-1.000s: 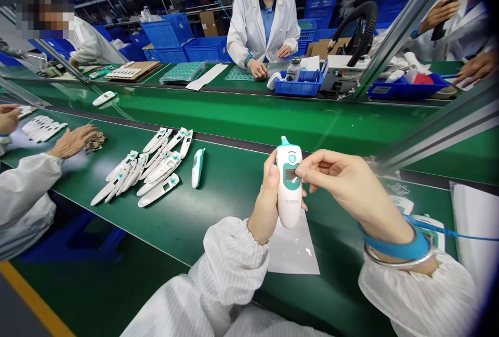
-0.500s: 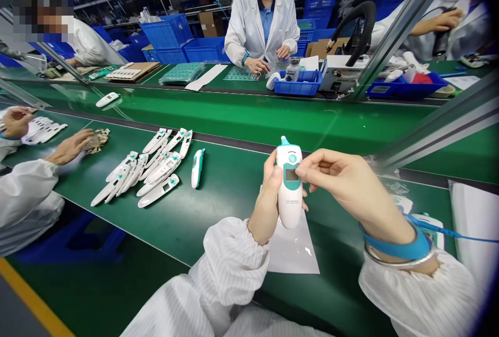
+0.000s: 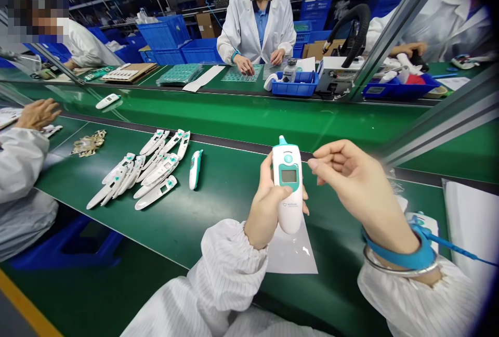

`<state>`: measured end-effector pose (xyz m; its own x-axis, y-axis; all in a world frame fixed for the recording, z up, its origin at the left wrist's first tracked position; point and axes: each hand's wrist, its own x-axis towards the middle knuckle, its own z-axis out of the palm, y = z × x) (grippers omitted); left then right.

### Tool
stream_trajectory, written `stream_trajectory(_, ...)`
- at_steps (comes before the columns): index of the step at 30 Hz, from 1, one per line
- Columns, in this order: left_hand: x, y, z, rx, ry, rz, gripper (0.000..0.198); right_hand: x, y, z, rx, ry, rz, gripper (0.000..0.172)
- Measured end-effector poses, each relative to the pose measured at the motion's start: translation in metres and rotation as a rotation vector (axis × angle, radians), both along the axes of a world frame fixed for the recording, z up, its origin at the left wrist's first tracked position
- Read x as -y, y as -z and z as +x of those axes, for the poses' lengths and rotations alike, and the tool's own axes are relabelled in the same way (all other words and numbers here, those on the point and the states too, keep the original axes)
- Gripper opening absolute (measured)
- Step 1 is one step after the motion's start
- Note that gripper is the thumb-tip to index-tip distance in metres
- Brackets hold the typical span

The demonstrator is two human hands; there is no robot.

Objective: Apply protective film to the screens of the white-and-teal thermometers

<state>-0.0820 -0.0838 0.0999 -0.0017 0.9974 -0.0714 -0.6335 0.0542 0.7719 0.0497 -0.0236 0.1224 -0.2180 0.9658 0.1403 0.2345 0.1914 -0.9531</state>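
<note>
Right hand (image 3: 356,186) lifted clear of the ear thermometer (image 3: 287,207), half open; left grip (image 3: 266,207) closed around it, label (image 3: 289,205) unreadable.

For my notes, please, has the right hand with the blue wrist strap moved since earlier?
Yes, the right hand moved rightward, off the white-and-teal thermometer, judged against the clear plastic bag.

Long green-topped assembly desk (image 3: 234,212) with a dark edge, bearing a loose heap of slim white plastic thermometer housings (image 3: 145,178), one white-and-teal ear thermometer (image 3: 195,169) lying just beside them, a flat cluster of tan parts (image 3: 88,143) further left, and a translucent plastic sheet (image 3: 292,254) near the front edge.
</note>
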Motion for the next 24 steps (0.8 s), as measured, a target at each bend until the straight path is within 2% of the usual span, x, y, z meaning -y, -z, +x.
stream_trajectory(3,0.001,-0.001,0.001,0.006,0.035,0.025,0.077,0.003,0.005,-0.004,-0.049,0.029,0.039,0.027)
stream_trajectory(6,0.002,-0.002,0.004,-0.019,0.023,-0.002,0.085,0.009,0.011,-0.014,-0.055,-0.134,-0.054,0.044)
stream_trajectory(8,0.002,-0.002,0.006,-0.017,-0.007,-0.021,0.087,0.013,0.015,-0.019,-0.057,-0.255,-0.194,0.042)
stream_trajectory(11,-0.001,0.003,0.007,0.017,-0.043,-0.042,0.086,0.014,0.025,-0.025,-0.148,-0.326,-0.347,0.045)
stream_trajectory(14,-0.007,0.013,0.004,-0.018,-0.056,-0.079,0.084,0.009,0.036,-0.029,-0.193,-0.329,-0.315,0.039)
stream_trajectory(16,-0.012,0.023,-0.003,-0.176,-0.019,-0.099,0.082,-0.001,0.046,-0.029,-0.111,-0.332,-0.279,0.035)
stream_trajectory(19,-0.019,0.039,-0.031,-0.704,0.047,-0.137,0.071,-0.038,0.065,-0.022,0.118,-0.285,-0.336,0.034)
stream_trajectory(20,-0.02,0.044,-0.045,-0.928,-0.003,-0.174,0.063,-0.057,0.072,-0.017,0.181,-0.255,-0.354,0.033)
stream_trajectory(21,-0.022,0.049,-0.061,-1.052,-0.098,-0.217,0.056,-0.077,0.078,-0.011,0.245,-0.223,-0.368,0.032)
stream_trajectory(24,-0.021,0.06,-0.116,-1.253,-0.436,-0.403,0.056,-0.141,0.089,0.007,0.479,-0.039,-0.316,0.027)
